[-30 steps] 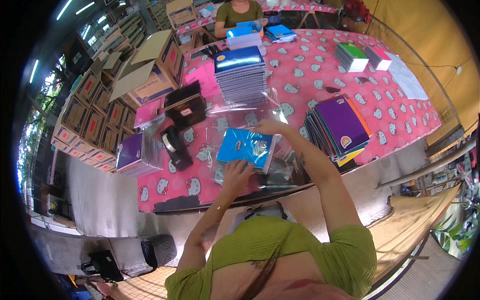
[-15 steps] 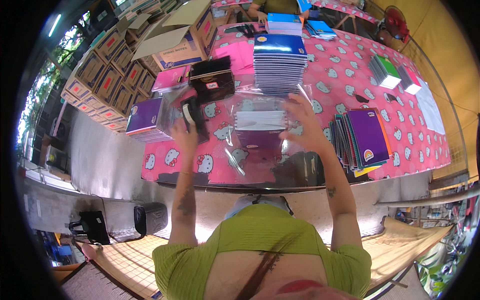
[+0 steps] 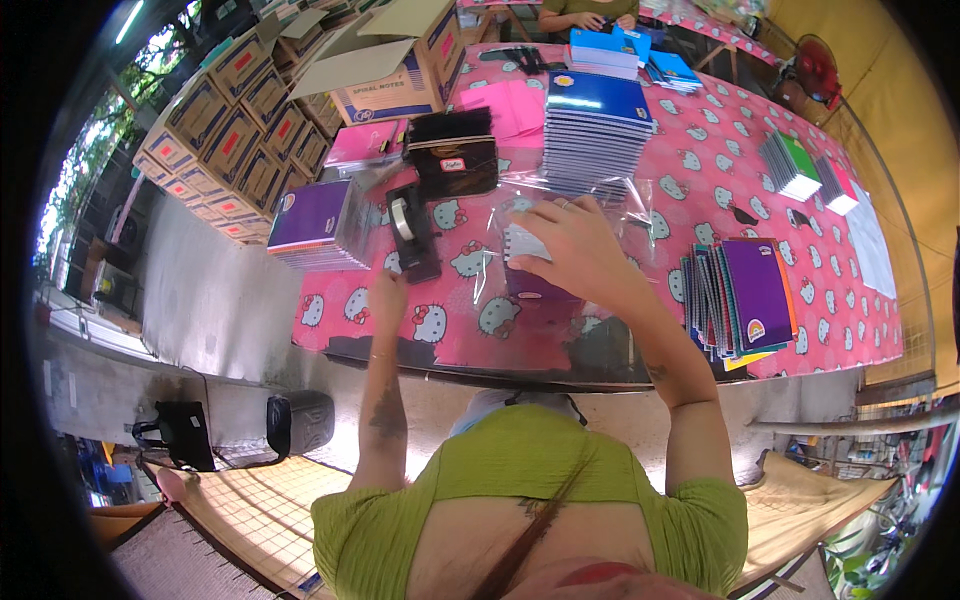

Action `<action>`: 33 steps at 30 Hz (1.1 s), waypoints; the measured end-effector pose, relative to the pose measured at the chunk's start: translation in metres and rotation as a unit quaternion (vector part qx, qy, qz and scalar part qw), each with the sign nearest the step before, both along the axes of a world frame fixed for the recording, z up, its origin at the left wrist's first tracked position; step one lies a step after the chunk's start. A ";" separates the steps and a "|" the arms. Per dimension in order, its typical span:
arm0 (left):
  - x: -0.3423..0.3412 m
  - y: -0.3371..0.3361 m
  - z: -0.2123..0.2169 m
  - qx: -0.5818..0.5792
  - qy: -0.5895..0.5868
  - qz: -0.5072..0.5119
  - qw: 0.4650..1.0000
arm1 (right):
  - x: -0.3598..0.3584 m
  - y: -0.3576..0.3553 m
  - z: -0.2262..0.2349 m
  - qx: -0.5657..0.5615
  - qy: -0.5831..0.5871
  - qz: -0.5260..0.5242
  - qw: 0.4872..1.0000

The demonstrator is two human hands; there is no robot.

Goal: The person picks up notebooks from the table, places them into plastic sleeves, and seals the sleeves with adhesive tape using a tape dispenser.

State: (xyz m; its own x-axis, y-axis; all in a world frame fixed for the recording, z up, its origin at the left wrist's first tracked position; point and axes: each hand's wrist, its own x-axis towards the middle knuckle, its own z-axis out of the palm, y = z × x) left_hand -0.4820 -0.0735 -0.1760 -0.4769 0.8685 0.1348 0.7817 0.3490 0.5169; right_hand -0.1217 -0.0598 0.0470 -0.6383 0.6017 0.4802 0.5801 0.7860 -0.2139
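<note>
1. The notebook (image 3: pixel 545 287) lies on the table (image 3: pixel 480 350) in front of the person, near the table's close edge. Its visible parts are white toward the far side and purple toward the person.
2. A clear plastic sleeve (image 3: pixel 641 205) spreads around the notebook, its shiny creases showing on both sides.
3. The right hand (image 3: pixel 580 250) is over the notebook, palm down, with the fingers partly spread and reaching left across it. It appears to rest on the notebook or the plastic rather than close around either; how firmly it presses cannot be told.
4. The left hand (image 3: pixel 388 297) is to the left, its fingers drawn together, just beside the near end of the black tape dispenser (image 3: pixel 413 240). Whether it pinches a piece of tape cannot be told.
5. Beyond the dispenser stands a dark box (image 3: pixel 452 165) with a small label on its front.
6. Left of the dispenser is a purple-topped stack of notebooks (image 3: pixel 318 215), with pink packs (image 3: pixel 365 145) behind it.
7. Behind the right hand rises a tall stack of blue notebooks (image 3: pixel 598 130).
8. To the right, well apart from the sleeve, sits a leaning pile of notebooks (image 3: pixel 755 290) with a purple cover on top.
9. An open carton (image 3: pixel 395 95) stands at the far left of the table. At the far end are a co-worker's hands (image 3: pixel 603 22).
</note>
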 end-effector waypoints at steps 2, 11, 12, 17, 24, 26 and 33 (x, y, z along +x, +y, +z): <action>0.005 0.015 0.049 -0.090 0.199 -0.034 0.975 | -0.004 0.003 0.000 -0.013 -0.015 -0.032 0.999; 0.108 0.072 0.203 0.096 -0.246 -0.571 0.777 | -0.027 0.014 0.008 -0.066 -0.069 -0.030 0.995; 0.110 0.074 0.214 0.100 -0.201 -0.585 0.780 | -0.023 0.016 0.008 -0.071 -0.079 -0.023 0.994; 0.109 0.084 0.209 0.133 -0.245 -0.610 0.742 | 0.059 0.022 0.023 -0.031 -0.236 -0.047 0.970; 0.151 0.088 0.186 0.173 -0.200 -0.590 0.763 | 0.099 0.019 0.050 -0.117 0.084 -0.025 0.989; 0.161 0.088 0.182 0.187 -0.186 -0.580 0.771 | 0.110 0.010 0.036 -0.170 0.159 -0.081 0.969; 0.184 0.086 0.167 0.231 -0.126 -0.566 0.782 | 0.076 -0.002 -0.057 -0.180 0.009 -0.018 0.983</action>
State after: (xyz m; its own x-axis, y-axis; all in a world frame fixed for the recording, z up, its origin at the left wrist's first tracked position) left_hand -0.2976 0.0130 -0.0091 0.4988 0.6397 0.5848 0.3083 -0.7616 0.5700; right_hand -0.0456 -0.0614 -0.0101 -0.6064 0.7573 0.2425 0.6004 0.6360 -0.4849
